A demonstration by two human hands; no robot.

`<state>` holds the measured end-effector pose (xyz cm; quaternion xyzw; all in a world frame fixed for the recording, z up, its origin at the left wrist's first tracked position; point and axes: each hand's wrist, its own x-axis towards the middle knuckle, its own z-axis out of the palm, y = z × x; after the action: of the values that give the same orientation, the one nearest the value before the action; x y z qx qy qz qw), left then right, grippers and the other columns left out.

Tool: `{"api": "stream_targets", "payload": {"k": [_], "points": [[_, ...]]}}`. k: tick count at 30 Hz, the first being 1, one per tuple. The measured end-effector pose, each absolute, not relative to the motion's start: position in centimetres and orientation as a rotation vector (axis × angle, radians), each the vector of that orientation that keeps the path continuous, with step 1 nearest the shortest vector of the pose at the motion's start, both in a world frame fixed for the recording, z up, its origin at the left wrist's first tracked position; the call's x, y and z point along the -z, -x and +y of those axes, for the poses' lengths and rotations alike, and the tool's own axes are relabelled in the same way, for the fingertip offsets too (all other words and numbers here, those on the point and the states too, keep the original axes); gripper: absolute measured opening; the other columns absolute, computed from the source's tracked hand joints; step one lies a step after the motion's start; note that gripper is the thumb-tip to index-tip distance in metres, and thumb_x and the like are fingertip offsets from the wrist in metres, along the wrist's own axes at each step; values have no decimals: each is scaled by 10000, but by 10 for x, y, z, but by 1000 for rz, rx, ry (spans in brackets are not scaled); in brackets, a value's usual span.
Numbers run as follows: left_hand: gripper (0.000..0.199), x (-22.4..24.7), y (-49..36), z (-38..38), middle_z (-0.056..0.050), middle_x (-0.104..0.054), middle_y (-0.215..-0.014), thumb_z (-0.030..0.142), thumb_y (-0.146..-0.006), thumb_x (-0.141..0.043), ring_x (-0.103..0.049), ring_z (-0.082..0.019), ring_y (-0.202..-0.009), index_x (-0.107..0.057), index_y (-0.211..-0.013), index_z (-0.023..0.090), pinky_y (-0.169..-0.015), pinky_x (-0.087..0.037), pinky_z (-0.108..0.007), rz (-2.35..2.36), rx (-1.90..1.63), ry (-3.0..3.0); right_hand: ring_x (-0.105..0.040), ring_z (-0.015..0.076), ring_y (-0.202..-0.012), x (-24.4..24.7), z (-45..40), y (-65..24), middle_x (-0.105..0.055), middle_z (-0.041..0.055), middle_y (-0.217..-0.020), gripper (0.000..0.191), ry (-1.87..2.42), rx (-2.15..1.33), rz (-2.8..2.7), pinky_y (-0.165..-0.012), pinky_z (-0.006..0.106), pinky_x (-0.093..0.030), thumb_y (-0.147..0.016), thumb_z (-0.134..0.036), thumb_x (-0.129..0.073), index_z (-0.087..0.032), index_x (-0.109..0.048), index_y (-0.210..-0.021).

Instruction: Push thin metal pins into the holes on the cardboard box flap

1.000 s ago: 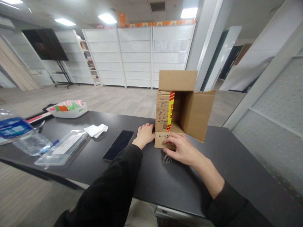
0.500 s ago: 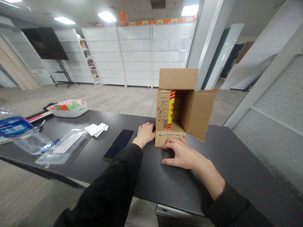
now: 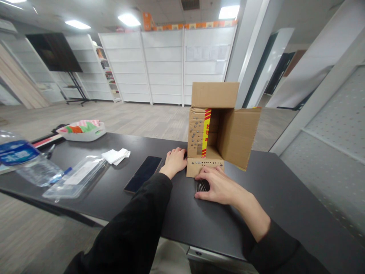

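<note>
A cardboard box (image 3: 230, 137) stands on the dark table with its opening toward me and its flaps folded out. Round metal heads dot its left flap (image 3: 195, 133), and a row of dark holes or heads runs along the bottom flap (image 3: 191, 171). My left hand (image 3: 176, 161) lies on the table against the box's left side, fingers stretched out, fingertips partly hidden. In front of the bottom flap, my right hand (image 3: 218, 184) spans several thin metal nails (image 3: 200, 185) laid side by side, thumb at the near end and fingers at the far end.
Left of my left hand lies a black phone (image 3: 144, 173). Farther left are white tissues (image 3: 115, 156), a clear plastic case (image 3: 76, 177), a water bottle (image 3: 25, 160) and a white basket (image 3: 82, 134) with coloured cloth. A dotted partition (image 3: 339, 140) borders the right side.
</note>
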<state>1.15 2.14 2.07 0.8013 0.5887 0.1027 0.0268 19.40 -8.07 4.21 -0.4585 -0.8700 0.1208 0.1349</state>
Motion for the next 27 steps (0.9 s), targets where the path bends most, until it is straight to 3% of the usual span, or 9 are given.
{"api": "stream_targets", "payload": {"k": [12, 27], "points": [[335, -18, -12, 23, -109, -634, -1205, 352, -954, -417, -597, -266, -1106, -642, -1158, 210, -948, -451, -399, 1829, -315, -2479, -600, 254, -975, -40, -80, -190, -652, 60, -978, 381, 1313, -331, -2543, -914, 422, -335, -782, -476, -729, -178, -712, -1019], [322, -16, -11, 23, -107, -638, -1190, 348, -953, -418, -599, -264, -1104, -640, -1132, 200, -960, -448, -400, 1828, -334, -2491, -611, 227, -935, -39, -78, -186, -676, 55, -915, 193, 1285, -280, -2458, -896, 390, -365, -892, -351, -613, -188, -715, -873]]}}
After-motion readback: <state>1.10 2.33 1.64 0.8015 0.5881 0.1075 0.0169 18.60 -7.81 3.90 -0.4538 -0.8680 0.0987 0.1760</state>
